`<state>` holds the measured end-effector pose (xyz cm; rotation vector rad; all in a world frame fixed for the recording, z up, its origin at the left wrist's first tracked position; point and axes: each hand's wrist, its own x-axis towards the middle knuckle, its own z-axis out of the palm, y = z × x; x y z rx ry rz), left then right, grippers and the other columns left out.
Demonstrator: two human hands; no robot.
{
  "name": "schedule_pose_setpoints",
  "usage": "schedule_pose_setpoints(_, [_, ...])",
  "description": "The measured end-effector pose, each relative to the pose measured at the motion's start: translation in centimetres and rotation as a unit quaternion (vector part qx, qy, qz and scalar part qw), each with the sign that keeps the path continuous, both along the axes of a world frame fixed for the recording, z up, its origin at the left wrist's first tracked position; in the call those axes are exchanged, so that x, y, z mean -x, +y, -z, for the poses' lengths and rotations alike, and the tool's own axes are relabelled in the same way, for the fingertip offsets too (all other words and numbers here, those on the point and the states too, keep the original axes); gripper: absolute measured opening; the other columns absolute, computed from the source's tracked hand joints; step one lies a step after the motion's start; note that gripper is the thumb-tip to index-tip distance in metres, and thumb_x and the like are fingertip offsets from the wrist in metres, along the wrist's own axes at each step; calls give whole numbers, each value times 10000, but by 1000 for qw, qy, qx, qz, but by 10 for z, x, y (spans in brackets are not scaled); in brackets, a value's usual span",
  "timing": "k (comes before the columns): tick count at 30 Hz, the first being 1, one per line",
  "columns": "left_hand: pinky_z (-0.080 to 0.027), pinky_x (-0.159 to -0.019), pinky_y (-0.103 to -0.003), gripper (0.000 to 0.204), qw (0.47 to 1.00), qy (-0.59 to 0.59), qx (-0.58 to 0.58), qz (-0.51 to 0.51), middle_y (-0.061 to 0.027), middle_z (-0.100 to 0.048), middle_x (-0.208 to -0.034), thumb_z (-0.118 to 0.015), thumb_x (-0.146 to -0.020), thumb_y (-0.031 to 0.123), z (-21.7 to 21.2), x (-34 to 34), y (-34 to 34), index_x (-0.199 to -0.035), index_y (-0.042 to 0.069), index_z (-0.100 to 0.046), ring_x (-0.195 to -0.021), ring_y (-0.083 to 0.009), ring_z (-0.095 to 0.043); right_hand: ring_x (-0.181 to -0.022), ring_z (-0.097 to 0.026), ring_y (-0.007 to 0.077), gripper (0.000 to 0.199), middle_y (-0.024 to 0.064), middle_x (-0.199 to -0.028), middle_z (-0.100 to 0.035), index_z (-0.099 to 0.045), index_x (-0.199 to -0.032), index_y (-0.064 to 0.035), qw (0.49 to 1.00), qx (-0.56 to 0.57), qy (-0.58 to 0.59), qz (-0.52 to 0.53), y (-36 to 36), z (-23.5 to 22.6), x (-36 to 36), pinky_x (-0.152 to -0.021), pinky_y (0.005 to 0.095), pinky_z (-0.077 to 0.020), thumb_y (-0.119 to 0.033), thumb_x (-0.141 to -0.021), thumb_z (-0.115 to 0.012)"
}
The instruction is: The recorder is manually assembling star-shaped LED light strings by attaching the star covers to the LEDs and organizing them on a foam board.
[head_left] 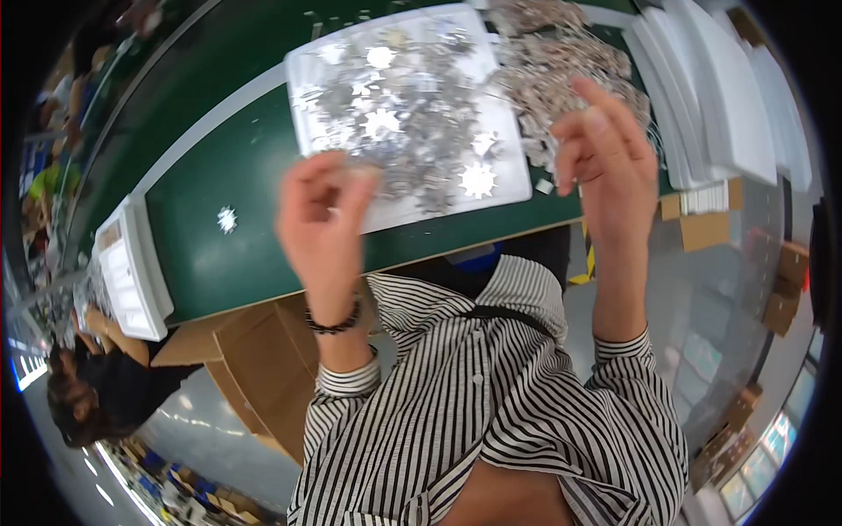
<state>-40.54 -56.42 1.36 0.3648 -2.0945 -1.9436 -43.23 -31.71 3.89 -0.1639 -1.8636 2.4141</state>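
Over the near left corner of a white tray [513,187], my left hand [323,219] is blurred, its thumb and forefinger curled toward each other. Any small thing between those fingertips is too smeared to make out. The tray holds a heap of shiny silver, star-shaped pieces [381,121]. My right hand [614,162] is raised to the right of the tray, in front of a pile of tan, cord-like pieces [561,57]. Its fingers are loosely bent and apart, with nothing visible in them. One silver star piece [227,219] lies alone on the green tabletop [197,254].
White foam sheets or trays [693,96] are stacked at the right. Another white tray [132,280] stands at the table's left end. Below the front edge is an open cardboard box [263,359]. A co-worker in dark clothes [123,386] sits at the far left.
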Motion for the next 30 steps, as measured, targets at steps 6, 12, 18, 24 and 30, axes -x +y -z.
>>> schedule_pose_setpoints(6, [-457, -714, -210, 253, 978, -9, 149, -146, -27, -660, -863, -746, -919, 153, 12, 35, -28, -1125, 17, -692, -752, -89, -564, -609, -539, 113, 281, 96, -899, -684, -667, -1220, 39, 986, -25, 31, 161, 103, 23, -33, -554, 220, -437, -137, -1034, -550])
schedule_pose_setpoints(12, [-500, -824, -261, 430, 960, -71, 230, -140, -100, -709, -1039, -717, -938, 321, 34, 54, -17, -1177, -37, -700, -924, -167, -634, -638, -513, 91, 158, 27, -822, -660, -724, -1036, -6, 936, -286, -99, 179, 148, 62, -53, -587, 215, -428, -124, -950, -664])
schedule_pose_setpoints(18, [-513, -863, -273, 459, 926, -111, 267, -242, -128, -711, -1189, -680, -960, 326, 22, 12, -99, -1241, -38, -674, -999, -180, -654, -686, -525, 140, 191, 24, -782, -620, -688, -931, -20, 848, -524, 10, 79, 105, 77, -45, -611, 260, -439, -175, -858, -771])
schedule_pose_setpoints(24, [-556, -830, -416, 489, 782, -160, 542, -262, -249, -730, -1021, -754, -861, 317, 81, -44, -206, -1156, -70, -704, -884, -362, -685, -807, -613, 259, 285, 106, -904, -669, -680, -1025, -7, 760, -641, 22, 106, 84, 86, -52, -751, 362, -508, -234, -875, -764])
schedule_pose_setpoints(30, [-450, -995, -412, 493, 815, -50, 513, -264, -207, -658, -1234, -721, -899, 325, 104, -54, -189, -1217, -46, -660, -1117, -356, -580, -773, -601, 193, 233, 92, -894, -663, -678, -1054, 7, 788, -606, -35, 103, 101, 99, -60, -723, 307, -499, -192, -941, -722])
